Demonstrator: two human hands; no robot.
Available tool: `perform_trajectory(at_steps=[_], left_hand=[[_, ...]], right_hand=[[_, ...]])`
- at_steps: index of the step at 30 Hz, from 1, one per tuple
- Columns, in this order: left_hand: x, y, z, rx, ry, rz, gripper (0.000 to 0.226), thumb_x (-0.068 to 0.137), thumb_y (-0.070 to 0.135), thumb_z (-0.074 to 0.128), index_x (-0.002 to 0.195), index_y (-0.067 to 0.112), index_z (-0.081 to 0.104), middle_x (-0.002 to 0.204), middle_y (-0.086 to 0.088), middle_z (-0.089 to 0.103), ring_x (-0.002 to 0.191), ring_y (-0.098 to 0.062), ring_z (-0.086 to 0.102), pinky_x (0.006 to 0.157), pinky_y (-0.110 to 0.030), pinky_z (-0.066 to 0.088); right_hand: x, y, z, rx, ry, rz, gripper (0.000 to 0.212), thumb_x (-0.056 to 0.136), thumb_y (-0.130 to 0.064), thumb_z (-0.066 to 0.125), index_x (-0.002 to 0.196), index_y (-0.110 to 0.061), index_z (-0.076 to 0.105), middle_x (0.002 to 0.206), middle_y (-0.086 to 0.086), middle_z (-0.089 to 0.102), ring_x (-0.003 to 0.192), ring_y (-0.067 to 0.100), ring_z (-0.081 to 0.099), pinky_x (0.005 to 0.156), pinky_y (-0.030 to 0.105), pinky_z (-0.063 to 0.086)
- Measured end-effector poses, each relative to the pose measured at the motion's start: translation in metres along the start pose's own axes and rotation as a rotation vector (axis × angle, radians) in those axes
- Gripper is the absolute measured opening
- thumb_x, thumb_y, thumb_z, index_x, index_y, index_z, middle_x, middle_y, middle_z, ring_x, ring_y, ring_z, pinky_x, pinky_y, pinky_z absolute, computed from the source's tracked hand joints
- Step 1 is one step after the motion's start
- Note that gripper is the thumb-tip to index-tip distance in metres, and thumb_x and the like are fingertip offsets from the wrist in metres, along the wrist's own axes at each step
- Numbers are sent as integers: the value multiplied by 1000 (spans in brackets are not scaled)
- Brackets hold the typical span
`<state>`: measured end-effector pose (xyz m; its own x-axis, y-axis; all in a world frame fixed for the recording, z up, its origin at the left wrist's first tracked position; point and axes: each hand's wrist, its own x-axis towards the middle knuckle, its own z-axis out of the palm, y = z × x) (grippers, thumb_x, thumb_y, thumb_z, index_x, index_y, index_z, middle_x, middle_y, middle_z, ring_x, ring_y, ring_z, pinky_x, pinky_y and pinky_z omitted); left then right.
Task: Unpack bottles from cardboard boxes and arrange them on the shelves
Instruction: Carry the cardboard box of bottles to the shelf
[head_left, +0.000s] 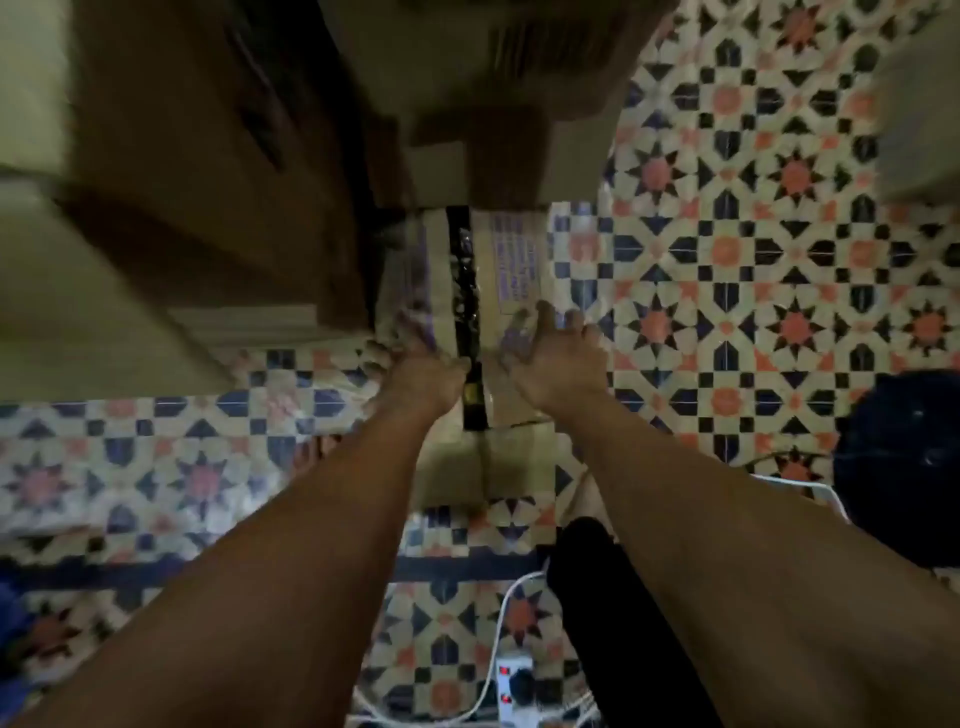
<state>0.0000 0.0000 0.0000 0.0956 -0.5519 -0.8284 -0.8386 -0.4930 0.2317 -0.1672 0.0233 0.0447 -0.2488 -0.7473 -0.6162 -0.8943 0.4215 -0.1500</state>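
- Cardboard box (511, 312) sits on the tiled floor (727, 249), flaps parted on a dark central gap.
- Left hand (423, 376) and right hand (558, 364) rest on the flaps; finger positions too blurred to tell.
- Judged step: opening the box. Next: spread the flaps, reach the bottles.

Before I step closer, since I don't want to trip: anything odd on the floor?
Yes. A white power strip with loose white cables lies on the patterned tile floor, just behind the cardboard box that both hands touch. The picture is blurred; no spill shows.
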Motion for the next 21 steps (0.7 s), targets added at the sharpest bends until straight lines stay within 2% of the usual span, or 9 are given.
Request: perform_trajectory(at_steps=[1,2,4,5,8,13,16,21], left_hand=[[13,-3,11,-39,22,-24,122,59,87,46,159,22,21,157,-20,38,140,-47,39,110,-59,39],[21,-2,19,-66,66,-63,124,61,88,48,161,29,6,162,-26,25,146,-49,27,113,-64,33],[32,-3,30,-84,201,-75,119,76,79,59,154,40,-22,164,-31,0,152,-49,5,116,-70,20],[29,-1,32,-76,269,-54,119,78,75,64,152,43,-24,164,-31,-3,151,-50,4,116,-71,20],[31,-9,41,-51,429,24,119,71,77,68,154,49,-13,161,-28,1,147,-51,12,112,-68,28],[23,-19,51,13,492,87,114,70,83,61,157,49,-4,155,-24,11,138,-45,22,103,-65,35],[15,-26,56,16,478,111,114,71,84,60,158,48,-3,153,-25,14,136,-45,24,102,-68,36],[-11,-55,70,110,358,144,112,75,84,57,156,51,-14,159,-32,3,142,-52,17,106,-67,35]], right_hand=[[11,1,12,37,-35,17,94,87,-74,41,158,-23,7,161,22,19,143,48,23,111,60,32],[22,-1,24,85,-45,28,100,84,-80,43,158,-31,-3,165,22,7,147,49,15,113,64,28],[41,-7,44,172,-27,8,112,79,-81,55,156,-39,-15,166,24,-8,150,49,7,115,67,24],[47,-9,52,209,-3,3,116,79,-78,61,157,-39,-16,165,25,-13,151,48,7,114,67,25],[55,-12,68,269,68,30,121,78,-64,73,159,-35,-11,164,23,-15,149,44,10,111,64,31],[45,-18,85,238,163,99,124,73,-66,75,160,-31,-7,165,19,-8,143,43,15,109,62,33],[32,-14,90,281,149,139,125,72,-65,76,160,-34,-8,165,16,-7,142,42,16,108,60,32],[-16,-1,105,366,130,216,120,73,-61,77,160,-36,-2,166,12,-1,142,41,16,110,59,30]])
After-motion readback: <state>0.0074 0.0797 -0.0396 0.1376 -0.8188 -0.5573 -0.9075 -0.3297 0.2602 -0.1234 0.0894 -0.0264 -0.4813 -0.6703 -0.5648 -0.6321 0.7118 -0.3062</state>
